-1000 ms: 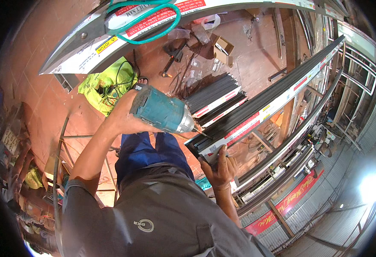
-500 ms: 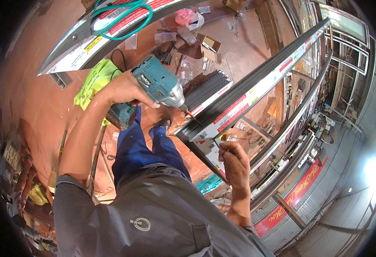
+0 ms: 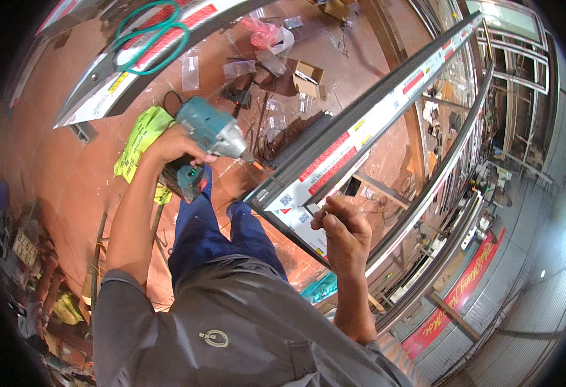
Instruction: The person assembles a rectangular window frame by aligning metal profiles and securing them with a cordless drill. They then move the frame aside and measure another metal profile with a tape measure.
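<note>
My left hand (image 3: 174,146) is closed round the grip of a teal cordless impact driver (image 3: 211,126). Its bit (image 3: 259,166) points right, a little short of the corner of a dark metal frame (image 3: 386,116) covered in white and red protective film. Beside that corner, my right hand (image 3: 344,233) is raised with thumb and fingers pinched together. Whatever lies between those fingertips is too small to make out.
Teal cord handles (image 3: 157,40) lie over another film-covered profile (image 3: 118,84) at upper left. A yellow-green bag (image 3: 138,142) hangs behind the driver. An opened cardboard box (image 3: 309,79), plastic wrappers and a pink bag (image 3: 262,33) litter the tiled floor. More frames fill the right.
The driver has come away from the frame's corner, moving left with its bit off the metal. My right hand has shifted slightly left, still pinched. The view has shifted a little too.
</note>
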Demonstrator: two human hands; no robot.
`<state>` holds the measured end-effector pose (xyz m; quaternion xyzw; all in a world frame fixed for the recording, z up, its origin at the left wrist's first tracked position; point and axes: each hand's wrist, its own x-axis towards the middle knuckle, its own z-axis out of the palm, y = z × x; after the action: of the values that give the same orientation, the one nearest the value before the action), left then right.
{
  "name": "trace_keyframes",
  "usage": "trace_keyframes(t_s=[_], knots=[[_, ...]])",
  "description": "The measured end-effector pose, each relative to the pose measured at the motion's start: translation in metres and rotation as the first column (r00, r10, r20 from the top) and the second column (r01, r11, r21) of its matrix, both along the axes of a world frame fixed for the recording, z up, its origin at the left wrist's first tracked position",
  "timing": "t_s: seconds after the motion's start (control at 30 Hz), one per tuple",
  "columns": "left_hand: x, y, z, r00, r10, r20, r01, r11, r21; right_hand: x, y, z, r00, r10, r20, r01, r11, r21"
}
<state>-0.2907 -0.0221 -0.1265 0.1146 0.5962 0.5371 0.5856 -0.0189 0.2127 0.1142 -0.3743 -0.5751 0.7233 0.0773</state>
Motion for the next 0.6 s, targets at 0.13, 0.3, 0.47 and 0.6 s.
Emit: trace_keyframes(t_s=[0.13, 0.3, 0.47, 0.6], knots=[[0.011, -0.011, 0.050, 0.948, 0.150, -0.280, -0.114, 0.983, 0.142, 0.013, 0.007, -0.008, 0.998, 0.030, 0.053, -0.035, 0.994, 0.099], [-0.016, -0.004, -0.013, 0.964, -0.105, 0.244, 0.102, 0.994, 0.024, 0.016, 0.011, -0.022, 1.000, -0.014, 0.026, 0.013, 0.999, 0.040], [-0.009, 0.005, -0.004, 0.932, -0.122, 0.342, 0.106, 0.992, 0.067, 0.016, 0.015, -0.017, 0.998, 0.008, 0.057, -0.008, 1.000, -0.003], [-0.015, -0.004, 0.044, 0.988, -0.008, -0.156, 0.018, 0.998, 0.065, 0.010, 0.014, -0.031, 0.930, 0.363, 0.055, -0.353, 0.841, 0.410]])
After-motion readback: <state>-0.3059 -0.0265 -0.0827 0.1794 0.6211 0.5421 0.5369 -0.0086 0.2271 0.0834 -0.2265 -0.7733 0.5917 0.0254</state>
